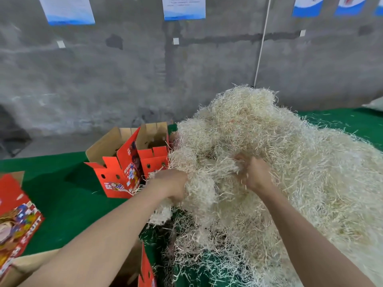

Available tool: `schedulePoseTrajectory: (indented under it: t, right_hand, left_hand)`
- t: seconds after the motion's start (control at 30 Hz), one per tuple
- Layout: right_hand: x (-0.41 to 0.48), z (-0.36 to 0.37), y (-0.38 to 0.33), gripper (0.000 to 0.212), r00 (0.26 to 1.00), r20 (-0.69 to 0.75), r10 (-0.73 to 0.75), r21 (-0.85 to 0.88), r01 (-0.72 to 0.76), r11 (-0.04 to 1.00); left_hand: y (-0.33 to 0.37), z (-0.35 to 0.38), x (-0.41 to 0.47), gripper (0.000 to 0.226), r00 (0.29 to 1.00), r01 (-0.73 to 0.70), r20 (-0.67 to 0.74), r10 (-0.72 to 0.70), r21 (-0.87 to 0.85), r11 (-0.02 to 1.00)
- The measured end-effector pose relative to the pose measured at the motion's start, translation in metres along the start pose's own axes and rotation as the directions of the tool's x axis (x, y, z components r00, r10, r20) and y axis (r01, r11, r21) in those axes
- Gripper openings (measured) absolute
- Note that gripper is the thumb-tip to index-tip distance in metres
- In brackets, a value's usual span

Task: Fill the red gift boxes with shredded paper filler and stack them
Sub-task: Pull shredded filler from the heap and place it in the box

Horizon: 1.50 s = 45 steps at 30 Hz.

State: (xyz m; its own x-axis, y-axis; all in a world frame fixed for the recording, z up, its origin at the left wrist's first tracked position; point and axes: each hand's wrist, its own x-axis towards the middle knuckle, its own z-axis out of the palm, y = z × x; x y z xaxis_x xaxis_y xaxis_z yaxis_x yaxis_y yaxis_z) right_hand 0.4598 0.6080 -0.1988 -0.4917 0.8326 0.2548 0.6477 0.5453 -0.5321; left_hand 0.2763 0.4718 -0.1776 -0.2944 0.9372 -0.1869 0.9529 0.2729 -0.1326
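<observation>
Left hand (171,184), fingers curled round a clump of shredded paper filler (279,154), right hand (257,172) just beside, fingers gripping a tuft of the heap, open red gift box (120,172) left of both, on green surface (62,193)

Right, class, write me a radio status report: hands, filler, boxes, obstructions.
Left hand, right hand both gripping clumps of filler pile. Open red box beside pile, left. Nothing seen between.

One camera on the person's head — it looks ahead and down, close over the green table (62,193).
</observation>
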Motion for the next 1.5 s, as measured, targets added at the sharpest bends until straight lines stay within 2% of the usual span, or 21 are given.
schedulePoseTrajectory:
  t: [0.07, 0.1, 0.13, 0.17, 0.23, 0.3, 0.33, 0.4, 0.43, 0.47, 0.53, 0.63, 0.7, 0.8, 0.87, 1.0, 1.13, 1.23, 1.33, 1.43, 1.5]
  right_hand:
    - [-0.009, 0.008, 0.003, 0.038, 0.996, 0.088, -0.02, -0.176, 0.035, 0.984]
    - [-0.019, 0.018, 0.005, 0.037, 0.985, 0.17, -0.02, -0.288, 0.069, 0.955]
    - [-0.027, 0.03, 0.008, 0.035, 0.966, 0.26, -0.013, -0.364, 0.111, 0.925]
    - [-0.034, 0.039, 0.009, 0.033, 0.94, 0.341, 0.008, -0.367, 0.125, 0.922]
    - [-0.039, 0.04, 0.01, 0.026, 0.882, 0.464, 0.082, -0.271, 0.054, 0.961]
    - [-0.032, 0.026, 0.005, 0.034, 0.879, 0.477, 0.031, -0.044, -0.011, 0.999]
    - [-0.028, 0.013, -0.002, 0.058, 0.888, 0.458, -0.032, 0.129, -0.031, 0.991]
    - [-0.023, -0.007, -0.021, 0.1, 0.916, 0.377, -0.139, 0.491, -0.071, 0.868]
    - [-0.023, -0.009, -0.031, 0.103, 0.924, 0.349, -0.157, 0.576, -0.079, 0.813]
    - [-0.024, -0.005, -0.041, 0.095, 0.932, 0.335, -0.14, 0.582, -0.088, 0.809]
    - [-0.028, 0.019, -0.056, 0.068, 0.951, 0.301, -0.062, 0.492, -0.1, 0.865]
    - [-0.029, 0.061, -0.06, 0.051, 0.969, 0.245, -0.03, 0.414, -0.076, 0.907]
    - [-0.024, 0.067, -0.047, 0.033, 0.98, 0.194, -0.039, 0.115, 0.017, 0.993]
    - [-0.02, 0.064, -0.011, 0.018, 0.973, 0.225, 0.053, -0.237, 0.002, 0.971]
    - [-0.025, 0.069, 0.011, 0.036, 0.958, 0.258, 0.122, -0.223, -0.063, 0.973]
    - [-0.038, 0.075, 0.03, 0.071, 0.936, 0.301, 0.185, -0.016, -0.189, 0.982]
    - [-0.035, 0.071, 0.029, 0.073, 0.946, 0.256, 0.202, 0.097, -0.232, 0.968]
    - [-0.038, 0.069, 0.026, 0.05, 0.928, 0.309, 0.208, 0.154, -0.265, 0.952]
    - [-0.048, 0.069, 0.028, 0.041, 0.925, 0.346, 0.156, -0.013, -0.161, 0.987]
    - [-0.038, 0.049, 0.005, 0.057, 0.883, 0.463, 0.081, -0.093, -0.043, 0.995]
    - [-0.029, 0.027, -0.019, 0.063, 0.869, 0.494, -0.026, -0.01, 0.036, 0.999]
  left_hand:
    - [-0.007, 0.006, 0.002, 0.031, 0.954, 0.006, -0.298, -0.03, -0.081, 0.997]
    - [-0.008, 0.008, 0.004, 0.03, 0.901, -0.027, -0.425, -0.086, -0.252, 0.967]
    - [-0.008, 0.007, 0.007, 0.033, 0.855, -0.081, -0.482, -0.19, -0.488, 0.869]
    - [-0.006, 0.004, 0.009, 0.038, 0.84, -0.135, -0.451, -0.3, -0.711, 0.69]
    - [-0.001, -0.002, 0.013, 0.05, 0.864, -0.157, -0.313, -0.394, -0.912, 0.379]
    - [0.004, -0.004, 0.013, 0.048, 0.864, -0.17, -0.264, -0.428, -0.954, 0.246]
    - [0.007, -0.005, 0.012, 0.045, 0.864, -0.182, -0.246, -0.44, -0.966, 0.182]
    - [0.011, -0.01, 0.009, 0.046, 0.882, -0.161, -0.153, -0.445, -0.987, 0.02]
    - [0.014, -0.014, 0.008, 0.051, 0.9, -0.134, -0.086, -0.427, -0.987, -0.083]
    - [0.016, -0.021, 0.004, 0.053, 0.923, -0.118, -0.031, -0.384, -0.972, -0.203]
    - [0.021, -0.036, -0.004, 0.034, 0.968, -0.09, 0.023, -0.25, -0.897, -0.433]
    - [0.026, -0.055, -0.017, 0.009, 0.997, -0.039, 0.013, -0.072, -0.734, -0.678]
    - [0.023, -0.056, -0.017, 0.009, 0.997, -0.04, 0.025, -0.077, -0.68, -0.732]
    - [0.02, -0.045, -0.015, 0.029, 0.976, -0.048, 0.11, -0.188, -0.734, -0.678]
    - [0.027, -0.037, -0.02, 0.039, 0.964, -0.045, 0.131, -0.23, -0.775, -0.631]
    - [0.036, -0.031, -0.021, 0.05, 0.959, -0.059, 0.144, -0.245, -0.742, -0.668]
    - [0.028, -0.04, -0.023, 0.052, 0.953, -0.104, 0.156, -0.259, -0.635, -0.765]
    - [0.015, -0.049, -0.025, 0.044, 0.944, -0.145, 0.165, -0.285, -0.568, -0.81]
    - [0.001, -0.059, -0.028, 0.016, 0.918, -0.226, 0.138, -0.371, -0.586, -0.778]
    - [-0.006, -0.063, -0.03, 0.015, 0.915, -0.211, 0.152, -0.373, -0.608, -0.766]
    - [-0.009, -0.065, -0.029, 0.016, 0.919, -0.192, 0.167, -0.357, -0.603, -0.775]
